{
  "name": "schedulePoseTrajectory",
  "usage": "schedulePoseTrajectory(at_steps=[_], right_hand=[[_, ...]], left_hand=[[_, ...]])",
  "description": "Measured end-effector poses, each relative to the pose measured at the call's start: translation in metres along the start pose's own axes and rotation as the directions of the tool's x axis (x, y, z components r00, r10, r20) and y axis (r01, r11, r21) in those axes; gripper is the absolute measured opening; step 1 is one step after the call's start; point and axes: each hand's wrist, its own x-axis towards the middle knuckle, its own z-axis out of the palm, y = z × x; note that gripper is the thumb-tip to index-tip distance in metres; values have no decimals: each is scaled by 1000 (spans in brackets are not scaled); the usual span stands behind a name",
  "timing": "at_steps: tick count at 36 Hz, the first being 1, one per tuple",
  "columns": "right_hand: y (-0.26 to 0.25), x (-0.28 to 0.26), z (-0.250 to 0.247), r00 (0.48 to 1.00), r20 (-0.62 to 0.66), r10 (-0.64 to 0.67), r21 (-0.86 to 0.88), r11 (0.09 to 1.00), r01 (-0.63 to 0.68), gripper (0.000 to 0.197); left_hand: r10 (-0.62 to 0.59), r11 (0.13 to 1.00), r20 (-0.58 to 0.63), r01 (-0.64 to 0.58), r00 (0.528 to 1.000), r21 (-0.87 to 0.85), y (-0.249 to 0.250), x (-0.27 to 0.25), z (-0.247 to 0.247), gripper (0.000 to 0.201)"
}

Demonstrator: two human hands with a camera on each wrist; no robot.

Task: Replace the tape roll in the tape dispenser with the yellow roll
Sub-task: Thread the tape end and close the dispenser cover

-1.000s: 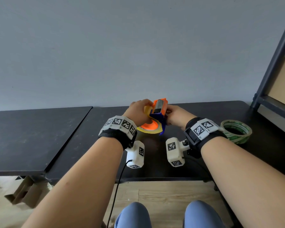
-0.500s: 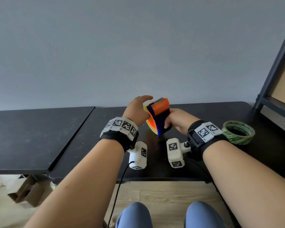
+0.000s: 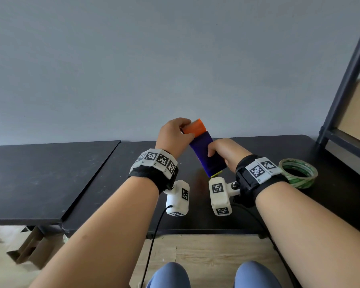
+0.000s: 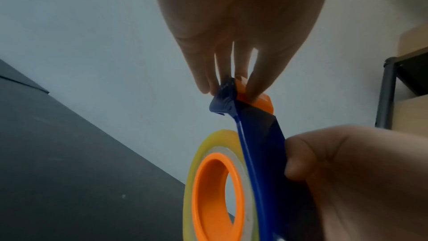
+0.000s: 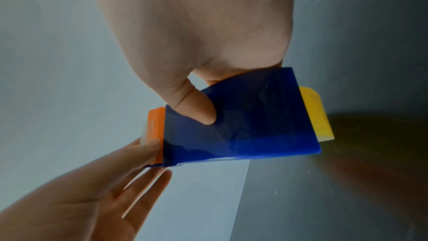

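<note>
I hold the blue tape dispenser (image 3: 207, 156) up above the black table, tilted, its orange cutter end (image 3: 195, 126) highest. My right hand (image 3: 222, 151) grips the blue body (image 5: 243, 125), thumb on its flat face. My left hand (image 3: 175, 136) pinches the orange cutter end (image 4: 257, 100) with thumb and fingertips. The yellow roll (image 4: 197, 171) sits on the orange hub (image 4: 208, 195) inside the dispenser; its edge (image 5: 315, 113) pokes out past the blue body. A green-printed tape roll (image 3: 297, 172) lies flat on the table right of my right wrist.
The black table (image 3: 195, 217) spans the front, with a second black tabletop (image 3: 40, 173) to the left. A dark metal shelf frame (image 3: 345, 84) with brown boards stands at the right. Behind is a grey wall. Cardboard lies on the floor at lower left.
The dispenser has been lifted off the table and turned, cutter end up. My left hand moved from the roll's side to pinching the orange cutter end.
</note>
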Motion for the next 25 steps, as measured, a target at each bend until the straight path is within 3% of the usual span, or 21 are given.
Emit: schedulePoseTrajectory(at_steps=[5,11,19,25], right_hand=[[1,-1,2,999,20,-26,38,999,25,44],[-1,-1,3,998,34,-60,-12,998,60,19],[-1,1,8,992,59,-116,-74,990,120,17],[1,3,11,985,59,-163,-101,981,168,19]], left_hand=[[13,1000,-47,-12,999,18,-3,2,2,38],[-68,996,-73,63,995,-58,-7,9,-2,27],[-192,974,-82,179,978,-136,-8,15,-9,38],[-201,979,-127,194,971,-64,-16,14,-7,24]])
